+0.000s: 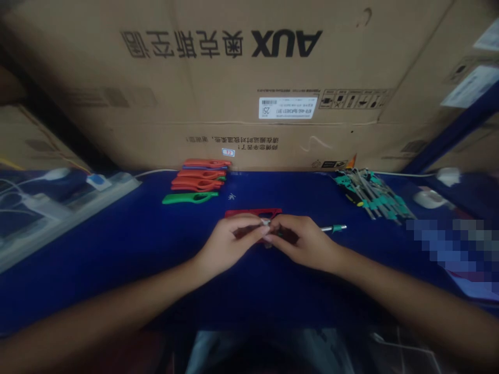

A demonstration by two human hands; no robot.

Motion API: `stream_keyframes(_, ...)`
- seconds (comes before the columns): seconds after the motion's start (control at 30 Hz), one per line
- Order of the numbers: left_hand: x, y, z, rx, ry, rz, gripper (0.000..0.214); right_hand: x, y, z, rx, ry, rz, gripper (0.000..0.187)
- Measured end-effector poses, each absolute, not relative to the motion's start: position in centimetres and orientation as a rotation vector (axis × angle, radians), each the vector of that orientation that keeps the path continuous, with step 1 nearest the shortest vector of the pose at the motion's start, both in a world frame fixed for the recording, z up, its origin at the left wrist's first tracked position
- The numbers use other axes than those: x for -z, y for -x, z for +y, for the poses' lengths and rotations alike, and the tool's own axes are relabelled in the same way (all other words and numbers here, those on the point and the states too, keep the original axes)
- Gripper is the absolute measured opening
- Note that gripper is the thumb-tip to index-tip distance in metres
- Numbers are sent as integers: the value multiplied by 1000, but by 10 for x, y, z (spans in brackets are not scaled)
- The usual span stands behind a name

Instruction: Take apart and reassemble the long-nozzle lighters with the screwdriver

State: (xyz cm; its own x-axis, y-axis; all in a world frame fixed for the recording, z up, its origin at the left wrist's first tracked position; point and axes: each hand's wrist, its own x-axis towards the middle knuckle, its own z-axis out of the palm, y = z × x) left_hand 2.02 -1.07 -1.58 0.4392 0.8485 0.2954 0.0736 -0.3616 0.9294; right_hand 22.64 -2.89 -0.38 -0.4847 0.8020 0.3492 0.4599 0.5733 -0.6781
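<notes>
Over the middle of the table, my left hand point(236, 238) and my right hand point(306, 240) meet fingertip to fingertip. Thumb and fingers of each are pinched around a small pale piece point(265, 222), blurred and mostly covered, so its kind does not show. Just behind my hands lies a red plastic handle point(253, 212) with a long loop opening, like a stick lighter's casing. A thin metal rod with a teal end point(338, 228) sticks out to the right from behind my right hand; whether that hand touches it I cannot tell.
Several similar red handles point(198, 184), with a green handle point(189, 198) in front, lie at back left. Metal rods with teal parts point(376, 195) are heaped at back right, a dark screwdriver point(353, 197) against them. A cardboard wall point(218, 104) closes the back; a power strip point(78, 208) with cables is left.
</notes>
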Motion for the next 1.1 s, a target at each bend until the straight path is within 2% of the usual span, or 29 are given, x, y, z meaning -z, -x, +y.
stream_keyframes(0.13,14,-20,-10,-1004,-1613,788,16,2,-232,-28,-562,941,-2242,8)
stream_keyframes(0.3,8,-18,-4,-981,-1527,848,23,3,-244,-24,-258,922,-2546,18)
stream_keyframes(0.43,7,-15,1,-889,-1459,922,29,9,-249,-20,-157,909,-2654,13)
stream_keyframes(0.6,7,-9,4,-606,-1541,931,31,8,-247,-19,-436,927,-2550,10)
stream_keyframes(0.8,9,-4,6,-491,-1638,932,31,7,-244,-17,-755,932,-2232,5)
stream_keyframes(1.1,5,-3,5,-403,-1746,893,36,17,-248,-10,-1224,1009,-1988,20)
